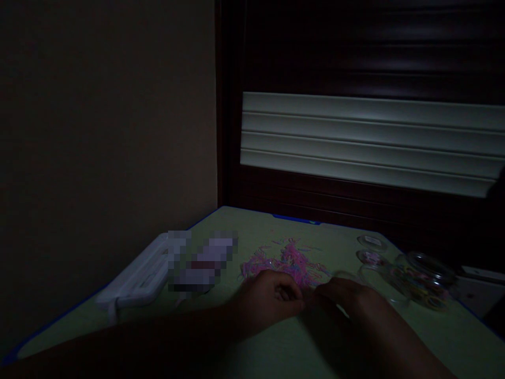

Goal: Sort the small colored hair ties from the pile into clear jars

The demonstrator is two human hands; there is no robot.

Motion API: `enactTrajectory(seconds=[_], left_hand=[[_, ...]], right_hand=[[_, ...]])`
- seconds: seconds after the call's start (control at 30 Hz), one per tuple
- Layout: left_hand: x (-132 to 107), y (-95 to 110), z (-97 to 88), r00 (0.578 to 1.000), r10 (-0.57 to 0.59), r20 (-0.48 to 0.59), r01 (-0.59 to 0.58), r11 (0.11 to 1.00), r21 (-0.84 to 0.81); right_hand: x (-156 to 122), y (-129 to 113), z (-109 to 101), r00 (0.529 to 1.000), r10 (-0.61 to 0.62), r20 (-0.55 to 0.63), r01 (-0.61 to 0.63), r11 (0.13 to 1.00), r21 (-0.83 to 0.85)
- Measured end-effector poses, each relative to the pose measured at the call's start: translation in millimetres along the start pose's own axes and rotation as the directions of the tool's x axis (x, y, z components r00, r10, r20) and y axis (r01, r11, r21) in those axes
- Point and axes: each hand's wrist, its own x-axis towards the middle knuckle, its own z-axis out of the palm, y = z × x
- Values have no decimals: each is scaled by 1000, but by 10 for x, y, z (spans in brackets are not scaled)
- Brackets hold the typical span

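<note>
A loose pile of thin, mostly pink elastic bands [294, 263] lies on the pale green table [272, 352]. Just in front of it, my left hand [268, 300] is curled, thumb and forefinger pinched together. Coming in from the right, my right hand [351, 300] also has its fingers pressed together, and its tips nearly meet those of the left. Whatever is between the fingertips is too small and dark to name. Right of the pile rests a clear jar [426, 279] with several coloured loops in it.
Two small round clear pieces [371, 257] and a clear ring [384, 284] lie beside the jar. At left are a white power strip [136, 279] and a blurred-out packet [207, 260]. A pale boxy thing [477, 289] stands far right. Behind the table is dark slatted panelling [355, 63].
</note>
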Motion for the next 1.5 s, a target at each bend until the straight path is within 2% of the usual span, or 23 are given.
enactTrajectory(seconds=[0.33, 0.57, 0.7, 0.83, 0.97, 1.1, 1.5], left_hand=[[-8, -2, -3, 1000, -5, 9, 6, 1000, -31], [-6, 3, 4, 1000, -14, -12, 14, 1000, -9], [4, -25, 5, 1000, 2, -9, -2, 1000, -5], [3, -16, 0, 1000, 7, -2, -8, 1000, -22], [5, -10, -1, 1000, -9, -11, 9, 1000, -5], [14, -26, 0, 1000, -14, -7, 14, 1000, -9], [-2, 3, -6, 1000, -17, -10, 17, 1000, -15]], right_hand=[[-5, -21, -9, 999, 32, -23, -34, 997, -71], [-30, 203, -28, 992, 33, -120, -69, 946, -316], [-87, 275, -102, 957, 108, -268, -222, 868, -444], [-141, 290, -178, 933, 168, -318, -317, 803, -504], [-153, 310, -200, 915, 250, -316, -388, 758, -524], [-164, 335, -203, 914, 271, -302, -400, 728, -557], [-187, 370, -179, 916, 307, -259, -402, 717, -570]])
